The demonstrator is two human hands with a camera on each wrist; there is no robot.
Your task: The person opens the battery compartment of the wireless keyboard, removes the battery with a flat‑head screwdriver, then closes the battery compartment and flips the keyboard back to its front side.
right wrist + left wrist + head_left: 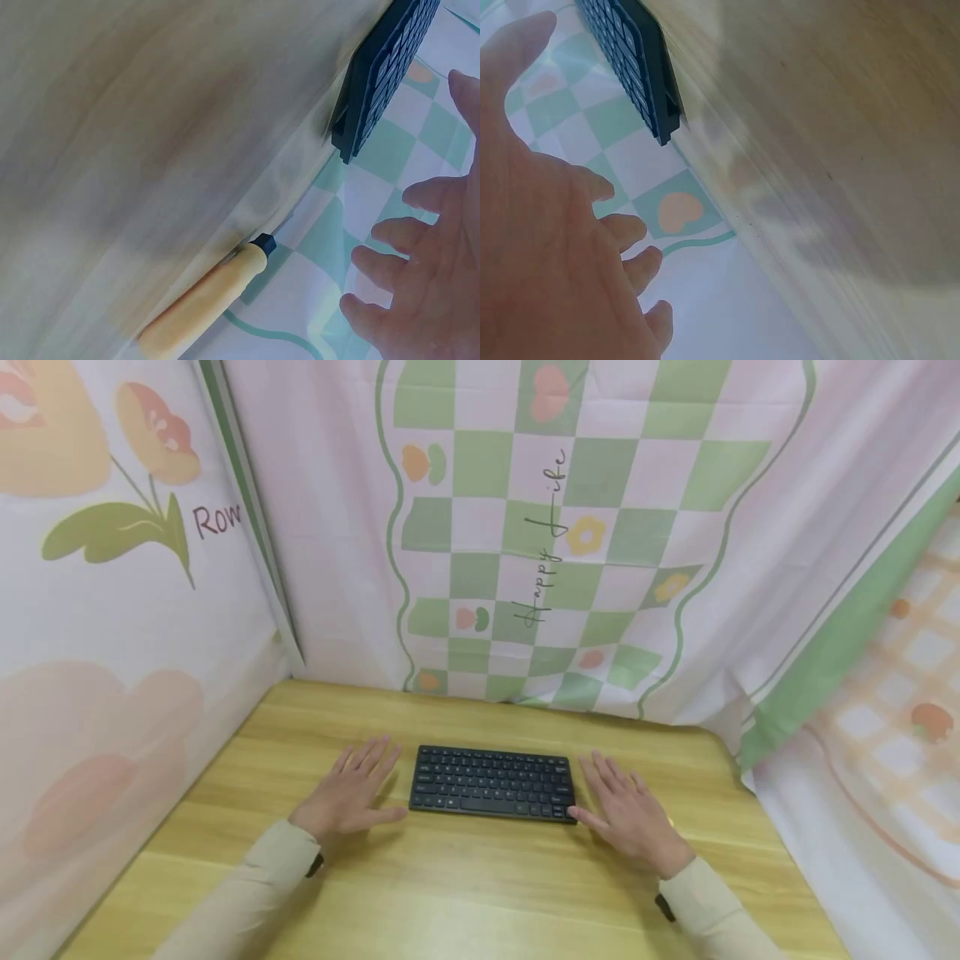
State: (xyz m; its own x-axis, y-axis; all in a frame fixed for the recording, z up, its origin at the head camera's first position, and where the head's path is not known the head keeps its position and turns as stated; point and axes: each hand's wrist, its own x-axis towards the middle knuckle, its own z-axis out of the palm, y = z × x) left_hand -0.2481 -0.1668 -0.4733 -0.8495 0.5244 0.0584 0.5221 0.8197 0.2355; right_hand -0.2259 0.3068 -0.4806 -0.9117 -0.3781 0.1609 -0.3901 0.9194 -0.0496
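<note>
Biggest thing around my keyboard is the green-and-white checked cloth [483, 464] hanging behind it, then the wooden table [480, 885] under it. The keyboard [491, 783] itself lies flat, keys up, nobody gripping it. My left hand [341, 799] is off its left end, fingers spread, thumb near its front corner. My right hand [630, 814] is off its right end, also spread and holding nothing; can't tell if that thumb actually touches the corner. Smallest is a yellow handle [206, 304] to the keyboard's right, mostly hidden by my hand from above. Risks, I reckon: that right thumb could mash a corner key or skew the keyboard if it drops, and swinging that hand outward could knock the handle.
</note>
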